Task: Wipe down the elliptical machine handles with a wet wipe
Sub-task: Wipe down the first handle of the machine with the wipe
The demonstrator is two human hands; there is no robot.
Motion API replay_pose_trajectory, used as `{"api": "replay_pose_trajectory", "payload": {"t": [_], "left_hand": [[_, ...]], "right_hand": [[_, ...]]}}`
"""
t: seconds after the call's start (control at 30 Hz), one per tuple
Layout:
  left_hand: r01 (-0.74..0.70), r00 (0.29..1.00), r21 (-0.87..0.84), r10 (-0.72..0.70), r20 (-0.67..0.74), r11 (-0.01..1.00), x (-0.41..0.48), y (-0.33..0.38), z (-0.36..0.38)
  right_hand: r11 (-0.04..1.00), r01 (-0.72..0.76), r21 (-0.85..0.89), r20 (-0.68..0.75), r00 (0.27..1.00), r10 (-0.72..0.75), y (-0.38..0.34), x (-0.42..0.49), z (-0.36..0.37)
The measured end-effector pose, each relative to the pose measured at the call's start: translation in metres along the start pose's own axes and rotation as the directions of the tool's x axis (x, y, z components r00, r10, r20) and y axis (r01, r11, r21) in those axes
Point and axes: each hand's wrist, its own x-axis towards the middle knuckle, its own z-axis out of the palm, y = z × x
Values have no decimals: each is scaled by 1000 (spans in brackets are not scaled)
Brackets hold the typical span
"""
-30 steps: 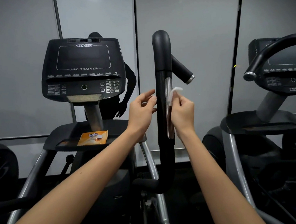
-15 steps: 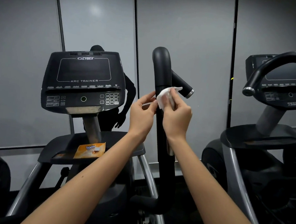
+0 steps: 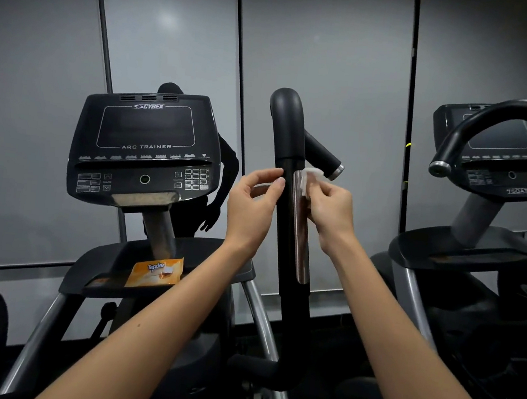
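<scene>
In the head view, the upright black handle (image 3: 289,131) of the Cybex Arc Trainer stood in the middle, between the two forearms. The right hand (image 3: 329,209) pinched a small crumpled wet wipe (image 3: 311,176) between thumb and fingertips and held it against the handle's right side, at the top end of the metal contact strip (image 3: 300,235). The left hand (image 3: 252,204) held nothing. Its fingers were loosely bent, and the tips of thumb and forefinger lay at the handle's left edge, level with the wipe.

The wipe looked light, limp and damp, so it would probably bunch up or slip out of a loose pinch. Spreading it under flat fingers and wrapping it round the tube would likely cover more. The handle looked rigid, with a smooth rubbery grip above and a glossy strip that could be slick when wet. A steadying hold on the bare side opposite the wipe seemed the sensible place.

An orange wipe packet (image 3: 155,272) lay near the front edge of the tray (image 3: 104,267) below the console (image 3: 145,146). A second machine (image 3: 499,177) stood at the right.
</scene>
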Motion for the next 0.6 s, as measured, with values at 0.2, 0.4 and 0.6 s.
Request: {"api": "replay_pose_trajectory", "payload": {"t": [0.2, 0.4, 0.6], "left_hand": [[3, 996, 52, -8, 86, 999, 0, 1, -8], [138, 987, 117, -147, 69, 983, 19, 1, -15], [288, 957, 166, -290, -13, 943, 45, -2, -7]], "right_hand": [[991, 127, -47, -27, 991, -129, -4, -13, -11], [990, 142, 0, 145, 979, -141, -21, -12, -22], [967, 241, -84, 97, 968, -232, -18, -14, -24]]}}
